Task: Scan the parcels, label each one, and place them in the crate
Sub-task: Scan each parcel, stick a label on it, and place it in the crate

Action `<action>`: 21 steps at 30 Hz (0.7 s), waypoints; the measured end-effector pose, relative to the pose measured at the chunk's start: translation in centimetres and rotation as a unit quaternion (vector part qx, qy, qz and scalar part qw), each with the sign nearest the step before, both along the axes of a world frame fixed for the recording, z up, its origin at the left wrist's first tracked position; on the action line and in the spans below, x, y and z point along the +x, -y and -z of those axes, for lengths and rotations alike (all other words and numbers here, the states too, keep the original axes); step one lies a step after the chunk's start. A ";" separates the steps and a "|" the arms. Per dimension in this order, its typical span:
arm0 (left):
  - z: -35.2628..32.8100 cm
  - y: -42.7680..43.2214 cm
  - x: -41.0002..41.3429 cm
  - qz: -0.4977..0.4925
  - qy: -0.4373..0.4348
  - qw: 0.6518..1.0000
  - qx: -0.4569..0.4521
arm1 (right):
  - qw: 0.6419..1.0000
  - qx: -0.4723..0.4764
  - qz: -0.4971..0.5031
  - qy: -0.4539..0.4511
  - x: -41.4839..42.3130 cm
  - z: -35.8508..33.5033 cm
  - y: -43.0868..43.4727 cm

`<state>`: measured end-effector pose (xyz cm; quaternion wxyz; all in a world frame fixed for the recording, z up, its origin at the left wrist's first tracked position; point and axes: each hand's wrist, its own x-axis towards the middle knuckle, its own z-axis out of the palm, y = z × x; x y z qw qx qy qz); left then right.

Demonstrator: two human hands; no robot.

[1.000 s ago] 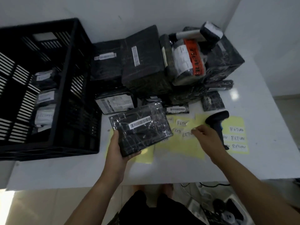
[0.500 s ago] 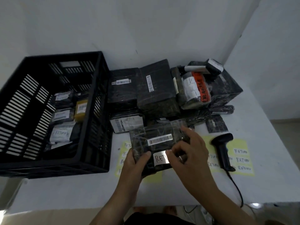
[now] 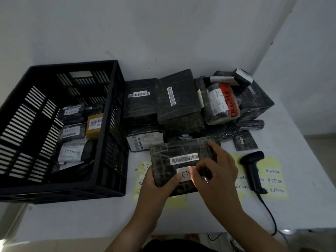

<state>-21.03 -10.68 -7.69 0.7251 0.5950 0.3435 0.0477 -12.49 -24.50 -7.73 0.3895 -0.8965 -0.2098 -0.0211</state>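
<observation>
A flat black-wrapped parcel (image 3: 181,151) with a white barcode strip is held above the table's near side, with a white RETURN label (image 3: 184,175) lying on its face just below the barcode. The black slatted crate (image 3: 112,124) at the left holds several labelled parcels (image 3: 71,151). Unlabelled black parcels (image 3: 180,110) are piled behind, beside the crate.

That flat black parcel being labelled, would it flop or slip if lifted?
Probably stiff: the parcel shows straight edges though the left hand grips only one corner. Its glossy, wrinkled surface may be slippery. Likely light: one hand seems to carry it while the right hand presses the label.
</observation>
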 end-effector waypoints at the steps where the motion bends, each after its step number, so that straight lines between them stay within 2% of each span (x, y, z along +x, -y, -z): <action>1: -0.1 0.0 0.0 -0.001 0.003 1.000 0.006 | 1.000 -0.006 0.002 0.006 0.0 0.2 0.1; 15: 0.1 0.5 1.6 -0.028 -0.001 0.999 0.029 | 0.998 -0.038 0.035 0.033 0.6 -0.3 0.9; 18: 0.2 0.0 1.6 -0.031 0.003 0.999 0.023 | 0.997 0.016 0.075 -0.009 0.9 -0.5 1.2; 21: 0.1 -0.3 1.6 -0.024 0.017 0.999 0.023 | 0.990 0.078 0.060 -0.098 1.0 -0.7 1.1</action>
